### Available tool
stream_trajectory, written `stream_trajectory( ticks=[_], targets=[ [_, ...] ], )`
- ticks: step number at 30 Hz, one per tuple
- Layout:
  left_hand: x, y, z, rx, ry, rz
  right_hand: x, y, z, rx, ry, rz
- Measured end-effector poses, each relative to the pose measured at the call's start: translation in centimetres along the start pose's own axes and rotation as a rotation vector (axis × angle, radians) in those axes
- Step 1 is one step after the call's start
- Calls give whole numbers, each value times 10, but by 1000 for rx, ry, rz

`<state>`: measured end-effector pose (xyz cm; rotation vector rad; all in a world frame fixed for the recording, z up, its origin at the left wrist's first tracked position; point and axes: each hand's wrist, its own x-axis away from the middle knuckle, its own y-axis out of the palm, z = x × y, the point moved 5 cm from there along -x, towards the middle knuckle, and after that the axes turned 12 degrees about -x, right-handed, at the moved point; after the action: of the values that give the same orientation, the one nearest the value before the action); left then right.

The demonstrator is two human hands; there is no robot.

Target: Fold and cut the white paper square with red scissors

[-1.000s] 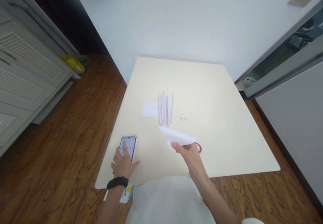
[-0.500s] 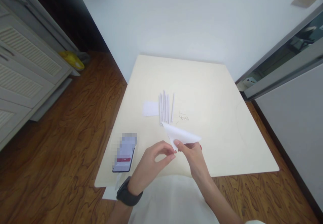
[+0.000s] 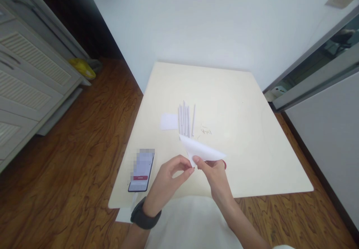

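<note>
A white sheet of paper, folded or curled to a point at its left end, is held above the near part of the table. My right hand grips its lower edge, thumb on top. My left hand is closed in a pinch at the paper's lower corner, fingertips meeting there. Part of a red curved thing shows beside my right hand; the rest is hidden. Just beyond the paper lie several thin rolled white paper sticks, side by side, with one stick slightly apart.
A small stack of white paper lies left of the sticks, and little pale scraps to their right. At the table's left front is a phone, its screen blurred. White paper pokes out below the front edge. A wall borders the back.
The left fingertips have closed together at the paper's corner. More of the red thing shows beside the right hand. The whole view has shifted slightly.
</note>
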<state>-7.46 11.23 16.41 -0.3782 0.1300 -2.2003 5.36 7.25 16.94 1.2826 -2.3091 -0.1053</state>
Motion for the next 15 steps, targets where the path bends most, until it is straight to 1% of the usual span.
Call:
stream_trajectory(
  ticks=[9,15],
  targets=[
    [1,-2,2,47,-21,3,4,5,2,-50,-12,-52],
    [0,-4,3,62,-38,31,5,2,4,-40,-18,-53]
  ],
)
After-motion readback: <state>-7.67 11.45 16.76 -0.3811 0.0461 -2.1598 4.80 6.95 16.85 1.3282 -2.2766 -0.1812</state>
